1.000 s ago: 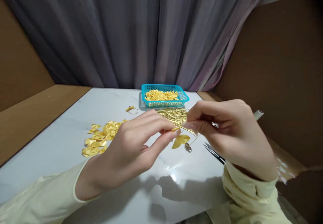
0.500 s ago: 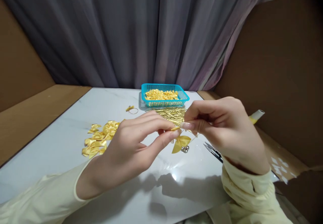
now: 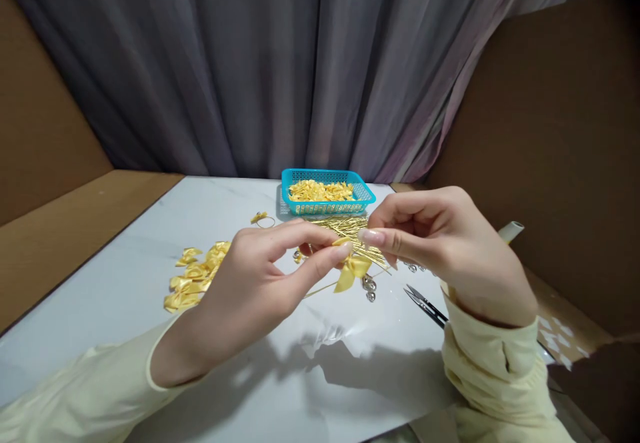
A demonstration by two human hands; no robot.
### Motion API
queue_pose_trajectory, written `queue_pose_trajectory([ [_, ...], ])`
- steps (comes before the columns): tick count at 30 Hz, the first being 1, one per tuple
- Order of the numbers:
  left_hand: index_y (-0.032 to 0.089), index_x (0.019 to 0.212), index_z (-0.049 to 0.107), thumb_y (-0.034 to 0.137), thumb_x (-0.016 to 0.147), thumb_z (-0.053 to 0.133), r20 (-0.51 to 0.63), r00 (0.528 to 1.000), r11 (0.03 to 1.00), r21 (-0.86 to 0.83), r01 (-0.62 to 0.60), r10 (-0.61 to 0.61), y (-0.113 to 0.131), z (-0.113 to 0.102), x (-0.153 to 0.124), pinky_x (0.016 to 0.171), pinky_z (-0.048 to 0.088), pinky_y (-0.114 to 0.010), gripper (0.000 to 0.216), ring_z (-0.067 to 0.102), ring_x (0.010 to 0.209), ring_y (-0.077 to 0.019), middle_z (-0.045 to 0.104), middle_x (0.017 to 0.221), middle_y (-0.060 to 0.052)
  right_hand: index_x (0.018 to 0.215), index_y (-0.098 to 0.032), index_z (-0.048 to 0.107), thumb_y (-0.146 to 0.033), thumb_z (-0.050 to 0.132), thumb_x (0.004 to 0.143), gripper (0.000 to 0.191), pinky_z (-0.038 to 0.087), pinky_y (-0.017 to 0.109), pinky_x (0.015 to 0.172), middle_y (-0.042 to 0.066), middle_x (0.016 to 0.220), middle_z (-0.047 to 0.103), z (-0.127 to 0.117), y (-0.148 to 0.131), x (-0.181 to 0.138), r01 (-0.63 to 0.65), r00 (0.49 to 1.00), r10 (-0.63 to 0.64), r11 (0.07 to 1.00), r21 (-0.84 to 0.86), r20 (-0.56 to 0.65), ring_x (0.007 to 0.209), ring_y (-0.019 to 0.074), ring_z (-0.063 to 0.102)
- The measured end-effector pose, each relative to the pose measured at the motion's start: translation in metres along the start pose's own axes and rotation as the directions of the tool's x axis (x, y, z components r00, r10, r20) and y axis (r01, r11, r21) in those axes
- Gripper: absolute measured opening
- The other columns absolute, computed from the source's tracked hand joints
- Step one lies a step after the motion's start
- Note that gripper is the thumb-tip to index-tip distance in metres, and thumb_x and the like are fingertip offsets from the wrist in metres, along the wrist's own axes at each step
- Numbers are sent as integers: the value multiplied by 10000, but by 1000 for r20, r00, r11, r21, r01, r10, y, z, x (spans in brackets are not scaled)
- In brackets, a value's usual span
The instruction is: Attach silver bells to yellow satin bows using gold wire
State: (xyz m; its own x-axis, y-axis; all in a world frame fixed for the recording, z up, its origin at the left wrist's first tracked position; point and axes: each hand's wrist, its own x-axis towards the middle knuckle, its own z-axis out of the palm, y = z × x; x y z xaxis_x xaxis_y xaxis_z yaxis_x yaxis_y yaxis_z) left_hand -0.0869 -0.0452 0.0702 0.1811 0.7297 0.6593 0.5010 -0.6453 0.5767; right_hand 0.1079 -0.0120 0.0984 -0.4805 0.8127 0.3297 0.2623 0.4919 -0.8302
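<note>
My left hand pinches a yellow satin ribbon bow between thumb and forefinger, with its loops hanging below the fingertips. A thin gold wire tie sticks out from the bow toward the lower left. Close by on the right, my right hand is closed in a pinch of thumb and forefinger. What lies between those fingertips is too small to make out. Beneath the hands, small silver bells lie on the white table.
A blue basket of yellow ribbon pieces stands at the back, a pile of gold wire ties before it. More yellow bows lie left, near a bow on a ring. Black-handled snips rest by my right wrist.
The bow has turned in my left fingers and now shows its front and loops more. My right fingertips have drawn slightly away from it. The gold tie's left end has come into sight.
</note>
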Motion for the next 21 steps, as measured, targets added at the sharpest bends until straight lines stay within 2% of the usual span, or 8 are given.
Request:
queue_pose_trajectory([
  [8, 241, 721, 723, 185, 835, 684, 70, 997, 1000, 19, -20, 18, 2, -8, 3, 385, 431, -156, 134, 623, 516, -100, 734, 635, 69, 702, -156, 610, -391, 718, 845, 296, 304, 205, 409, -37, 555, 544, 6, -1, -1, 24, 1000, -24, 998, 54, 4, 465, 66, 441],
  [11, 246, 731, 693, 161, 841, 675, -3, 994, 992, 66, -107, 107, 1, -8, 2, 443, 454, -198, 141, 604, 499, -97, 719, 638, 72, 760, -163, 606, -376, 708, 859, 256, 304, 199, 404, -42, 605, 556, 5, -2, -2, 40, 999, -41, 995, 89, 11, 469, 57, 429],
  [14, 257, 822, 671, 135, 847, 681, -83, 977, 976, 109, -187, 196, -2, -7, -1, 572, 503, -228, 125, 620, 579, -99, 707, 707, 70, 884, -178, 610, -365, 755, 814, 247, 377, 199, 442, -4, 833, 632, 2, -1, -2, 37, 999, -38, 993, 111, 3, 546, 62, 497],
  [17, 265, 890, 660, 95, 853, 669, -88, 963, 960, 146, -240, 254, -6, -8, -4, 636, 527, -247, 174, 639, 650, -110, 705, 768, 59, 1031, -196, 575, -376, 755, 809, 338, 460, 232, 533, 36, 959, 672, -1, 1, -1, -4, 997, -6, 993, 120, 81, 683, 112, 601],
  [21, 261, 921, 641, 56, 842, 666, -93, 939, 929, 201, -309, 332, -9, -10, -4, 679, 546, -274, 221, 657, 699, -128, 709, 807, 46, 1135, -202, 518, -366, 709, 850, 380, 453, 272, 574, 26, 808, 734, -1, 2, 2, -80, 975, 58, 993, 91, 216, 698, 148, 623],
])
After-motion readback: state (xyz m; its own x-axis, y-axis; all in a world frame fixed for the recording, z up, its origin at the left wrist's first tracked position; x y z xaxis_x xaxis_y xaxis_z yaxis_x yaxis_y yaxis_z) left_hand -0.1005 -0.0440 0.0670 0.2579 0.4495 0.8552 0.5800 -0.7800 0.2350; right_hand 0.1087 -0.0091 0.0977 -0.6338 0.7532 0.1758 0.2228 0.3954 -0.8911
